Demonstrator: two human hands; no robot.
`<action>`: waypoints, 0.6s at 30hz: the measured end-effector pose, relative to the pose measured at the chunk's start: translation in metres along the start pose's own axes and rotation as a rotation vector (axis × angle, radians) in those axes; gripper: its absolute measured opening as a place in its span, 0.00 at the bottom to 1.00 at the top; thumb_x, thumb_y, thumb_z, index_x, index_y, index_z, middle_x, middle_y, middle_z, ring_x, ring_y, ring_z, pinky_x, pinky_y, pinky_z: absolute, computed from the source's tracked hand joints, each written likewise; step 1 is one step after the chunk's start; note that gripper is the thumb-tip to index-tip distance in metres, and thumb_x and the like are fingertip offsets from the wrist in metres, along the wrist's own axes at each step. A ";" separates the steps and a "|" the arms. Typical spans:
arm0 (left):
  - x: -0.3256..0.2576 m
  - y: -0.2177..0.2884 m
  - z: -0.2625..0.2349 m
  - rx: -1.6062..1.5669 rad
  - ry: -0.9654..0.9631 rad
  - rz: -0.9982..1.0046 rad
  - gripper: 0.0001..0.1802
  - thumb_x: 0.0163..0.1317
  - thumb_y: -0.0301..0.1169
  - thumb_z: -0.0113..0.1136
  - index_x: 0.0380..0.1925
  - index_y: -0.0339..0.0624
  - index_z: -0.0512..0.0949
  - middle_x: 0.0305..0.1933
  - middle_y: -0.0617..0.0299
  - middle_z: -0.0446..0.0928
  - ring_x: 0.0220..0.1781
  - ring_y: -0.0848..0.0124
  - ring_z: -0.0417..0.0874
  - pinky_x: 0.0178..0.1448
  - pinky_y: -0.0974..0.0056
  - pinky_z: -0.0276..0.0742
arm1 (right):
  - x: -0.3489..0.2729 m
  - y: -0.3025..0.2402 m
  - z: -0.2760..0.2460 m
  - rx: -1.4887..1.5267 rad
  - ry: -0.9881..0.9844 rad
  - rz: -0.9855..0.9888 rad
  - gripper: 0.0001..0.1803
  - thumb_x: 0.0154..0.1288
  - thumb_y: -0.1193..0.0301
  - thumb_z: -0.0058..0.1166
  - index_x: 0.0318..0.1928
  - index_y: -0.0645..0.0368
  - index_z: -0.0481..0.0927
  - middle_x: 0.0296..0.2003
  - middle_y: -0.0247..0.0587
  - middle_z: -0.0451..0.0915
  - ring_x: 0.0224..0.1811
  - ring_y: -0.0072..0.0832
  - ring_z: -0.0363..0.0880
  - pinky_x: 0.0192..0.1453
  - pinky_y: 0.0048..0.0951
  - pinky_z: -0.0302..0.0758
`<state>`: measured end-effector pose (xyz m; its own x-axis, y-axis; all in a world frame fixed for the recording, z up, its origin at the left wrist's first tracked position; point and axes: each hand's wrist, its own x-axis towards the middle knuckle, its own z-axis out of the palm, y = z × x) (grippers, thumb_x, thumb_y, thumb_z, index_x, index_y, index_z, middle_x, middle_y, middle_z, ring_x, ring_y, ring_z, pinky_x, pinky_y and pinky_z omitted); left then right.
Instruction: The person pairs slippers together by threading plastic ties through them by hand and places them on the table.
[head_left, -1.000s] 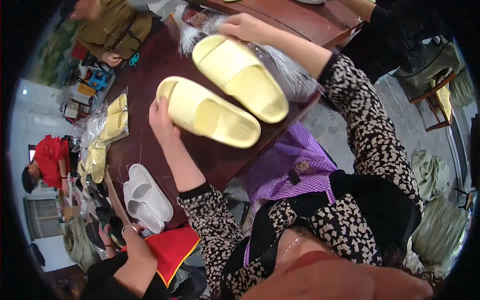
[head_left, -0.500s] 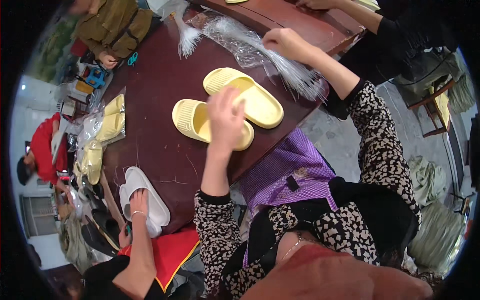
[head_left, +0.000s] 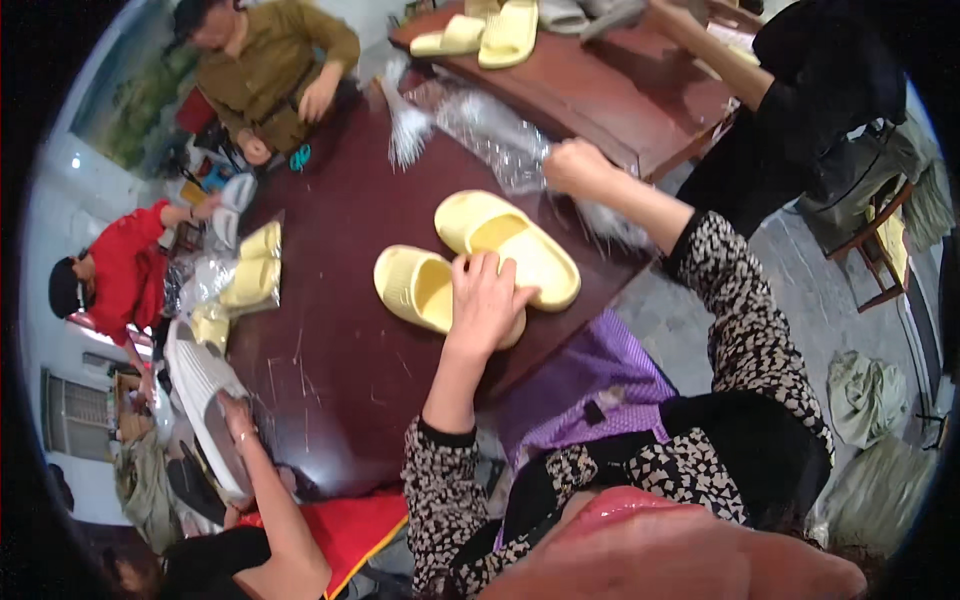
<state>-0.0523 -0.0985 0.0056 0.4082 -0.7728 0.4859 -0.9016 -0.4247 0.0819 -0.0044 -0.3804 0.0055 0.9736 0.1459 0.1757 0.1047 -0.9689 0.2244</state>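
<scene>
A pair of yellow slide slippers lies on the dark red table in front of me, the left slipper beside the right slipper. My left hand rests over the left slipper's heel half, fingers curled onto its inner edge and thumb by the right slipper. Beyond them my right hand is closed above a bundle of thin clear plastic strands; whatever its fingers hold is hidden. A clear plastic bag lies around part of the bundle.
Another white strand bundle sits at the back. Bagged yellow slippers are at the left edge. At lower left a co-worker's hand holds a white slipper. More yellow slippers stand on the far table, near another person's arm.
My left hand has come down onto the left slipper. My right hand has closed beside the strands. The co-worker at lower left has lifted the white slipper; the view has tilted up.
</scene>
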 end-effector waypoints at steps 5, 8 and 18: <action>-0.004 -0.008 -0.011 0.064 -0.082 -0.004 0.23 0.48 0.47 0.65 0.33 0.38 0.77 0.39 0.54 0.76 0.44 0.61 0.73 0.52 0.58 0.63 | -0.008 -0.010 -0.029 0.430 0.193 0.162 0.07 0.49 0.71 0.50 0.24 0.58 0.80 0.25 0.53 0.79 0.31 0.50 0.79 0.34 0.46 0.76; -0.002 -0.011 -0.007 0.075 -0.166 -0.033 0.24 0.47 0.49 0.65 0.33 0.38 0.77 0.37 0.53 0.76 0.43 0.60 0.73 0.50 0.58 0.64 | -0.011 -0.003 -0.042 0.423 0.240 0.170 0.08 0.54 0.69 0.50 0.27 0.58 0.80 0.26 0.51 0.79 0.31 0.50 0.79 0.36 0.46 0.75; 0.012 -0.011 -0.014 -0.013 0.053 -0.075 0.16 0.54 0.36 0.63 0.37 0.35 0.77 0.38 0.50 0.77 0.43 0.55 0.76 0.49 0.56 0.69 | -0.028 -0.003 -0.097 0.584 0.494 0.193 0.09 0.57 0.67 0.50 0.31 0.57 0.82 0.28 0.52 0.80 0.33 0.48 0.79 0.38 0.46 0.76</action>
<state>-0.0392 -0.0965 0.0225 0.4671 -0.7128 0.5233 -0.8706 -0.4743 0.1310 -0.0515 -0.3618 0.0931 0.7968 -0.0964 0.5966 0.1659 -0.9144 -0.3693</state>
